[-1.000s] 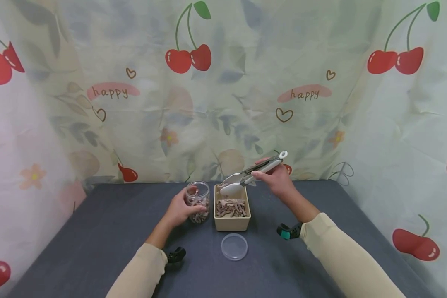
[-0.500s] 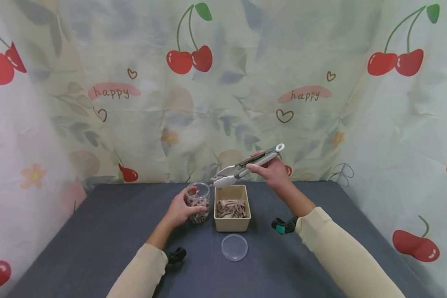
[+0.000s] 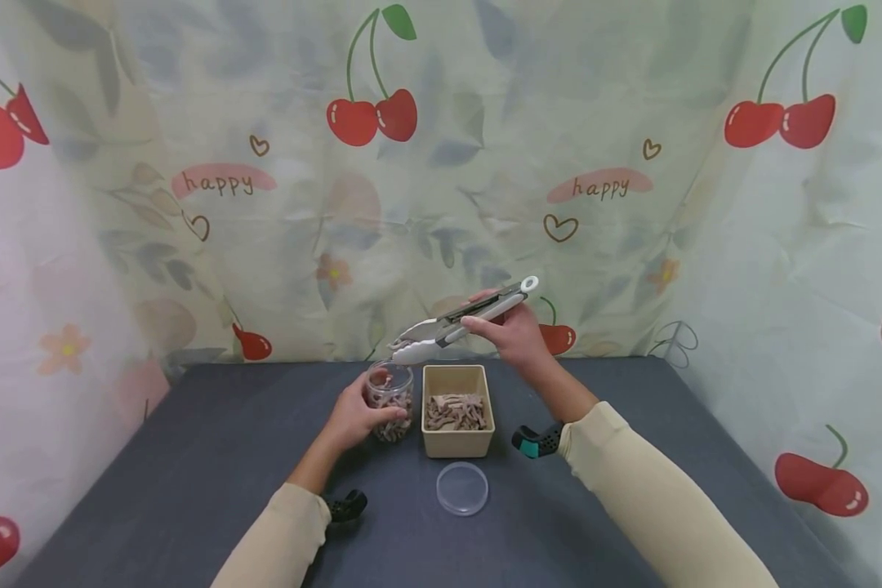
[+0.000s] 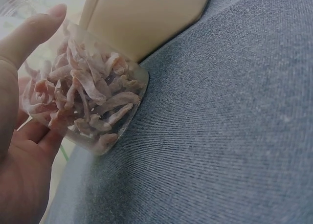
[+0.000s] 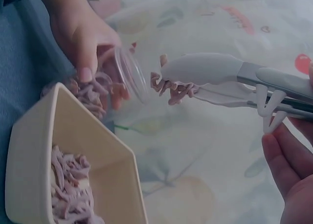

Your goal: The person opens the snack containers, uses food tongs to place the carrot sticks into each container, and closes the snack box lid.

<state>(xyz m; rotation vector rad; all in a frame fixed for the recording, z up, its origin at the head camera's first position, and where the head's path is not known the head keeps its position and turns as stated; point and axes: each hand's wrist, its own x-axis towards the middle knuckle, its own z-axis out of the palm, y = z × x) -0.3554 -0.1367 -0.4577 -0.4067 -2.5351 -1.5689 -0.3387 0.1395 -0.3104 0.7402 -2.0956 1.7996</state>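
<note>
My left hand (image 3: 351, 412) grips a clear jar (image 3: 397, 390) that stands on the table. Through its wall, in the left wrist view, several pale pinkish-brown, powdery strips (image 4: 93, 92) show. My right hand (image 3: 518, 333) holds white-and-grey tongs (image 3: 452, 322), whose tips are just above the jar's mouth. Between those tips, in the right wrist view, a small bunch of strips (image 5: 171, 87) is pinched. Right of the jar sits a beige rectangular box (image 3: 458, 446); more of the same strips (image 3: 456, 411) lie in its near part.
A round clear lid (image 3: 462, 488) lies flat in front of the box. Dark blue-grey cloth (image 3: 213, 457) covers the table. A cherry-patterned curtain (image 3: 441, 245) hangs behind and at both sides.
The tongs have come up out of the box with a bunch of strips and moved left to above the jar. The left hand and jar have stayed in place.
</note>
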